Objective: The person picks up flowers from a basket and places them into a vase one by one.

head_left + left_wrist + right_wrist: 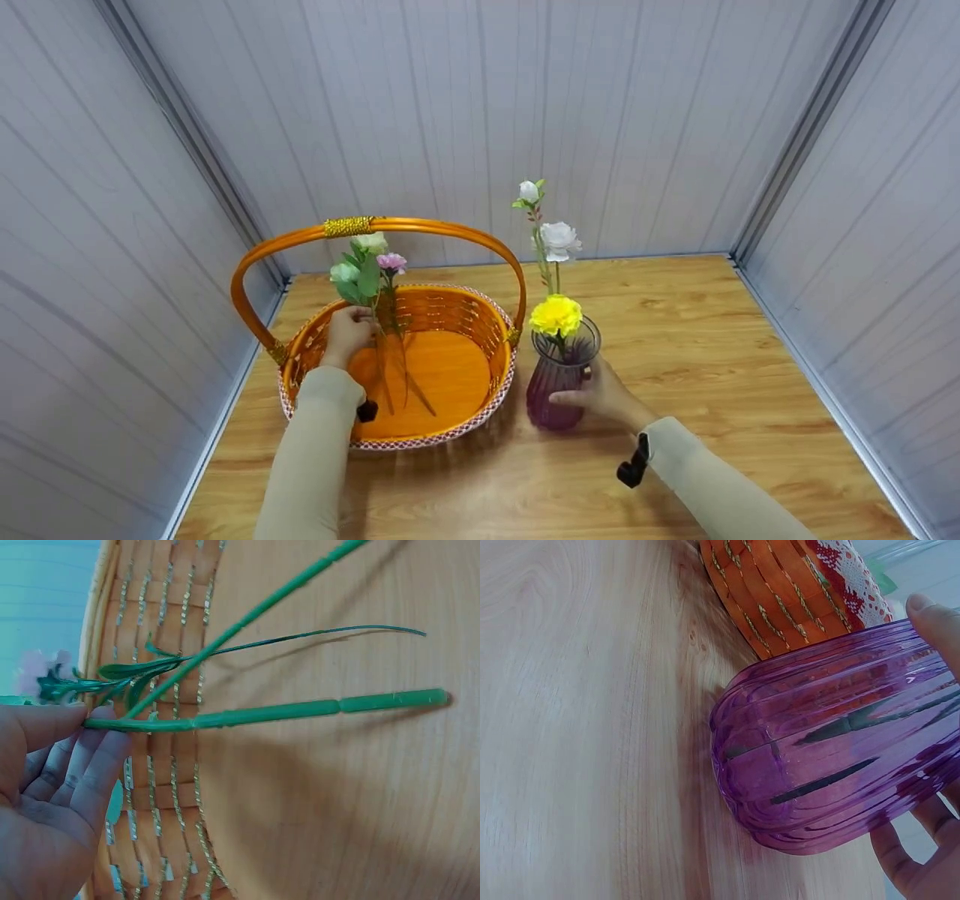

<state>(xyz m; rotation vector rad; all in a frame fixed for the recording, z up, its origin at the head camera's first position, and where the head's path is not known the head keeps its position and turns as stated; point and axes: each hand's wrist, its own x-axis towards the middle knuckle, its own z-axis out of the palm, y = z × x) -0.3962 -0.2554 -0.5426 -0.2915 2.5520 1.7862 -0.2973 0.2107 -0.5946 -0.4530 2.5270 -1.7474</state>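
Flower stems point(262, 712) upright over the orange basket point(480, 319), lower ends down near its floor; our left hand point(346, 335) pinches them between thumb and fingers point(94, 765). Just right of the basket on the wooden table point(712, 360), our right hand point(604, 394) wraps the purple glass vase point(832, 742), which holds a yellow flower point(556, 315) and white blooms point(559, 240).

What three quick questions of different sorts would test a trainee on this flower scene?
1. True or false: the left hand pinches flower stems over the orange basket.
2. Which hand holds the purple glass vase?
A. left
B. right
C. neither
3. Fill in: the lowest bloom in the vase is the ____ flower.

Key: 1 true; 2 B, the right hand; 3 yellow.
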